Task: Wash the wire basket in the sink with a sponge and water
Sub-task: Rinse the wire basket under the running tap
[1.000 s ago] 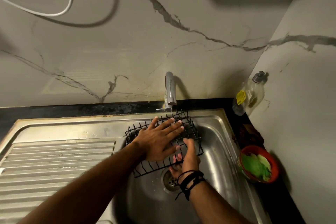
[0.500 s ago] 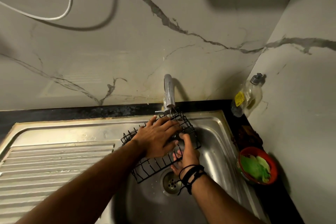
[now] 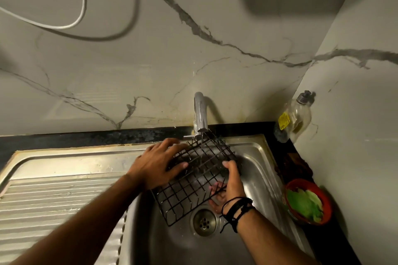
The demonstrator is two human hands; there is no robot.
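A black wire basket point(image 3: 195, 180) is tilted over the steel sink point(image 3: 256, 157), its far end under the tap point(image 3: 200, 114), from which a thin stream of water runs. My left hand point(image 3: 155, 168) lies spread on the basket's left side, thumb across the wires. My right hand point(image 3: 230, 183) grips the basket's right edge, thumb on top and fingers underneath. Black cords circle my right wrist. No sponge shows in either hand.
A ribbed steel drainboard point(image 3: 53, 206) lies to the left. The drain point(image 3: 204, 222) sits below the basket. On the dark counter at right stand a clear soap bottle point(image 3: 295, 117) and a red bowl point(image 3: 288, 191) holding green sponges. A marble wall rises behind.
The basket has turned and tipped, its far end now under the tap. My left hand slid to the basket's left side; my right hand shifted up its right edge.
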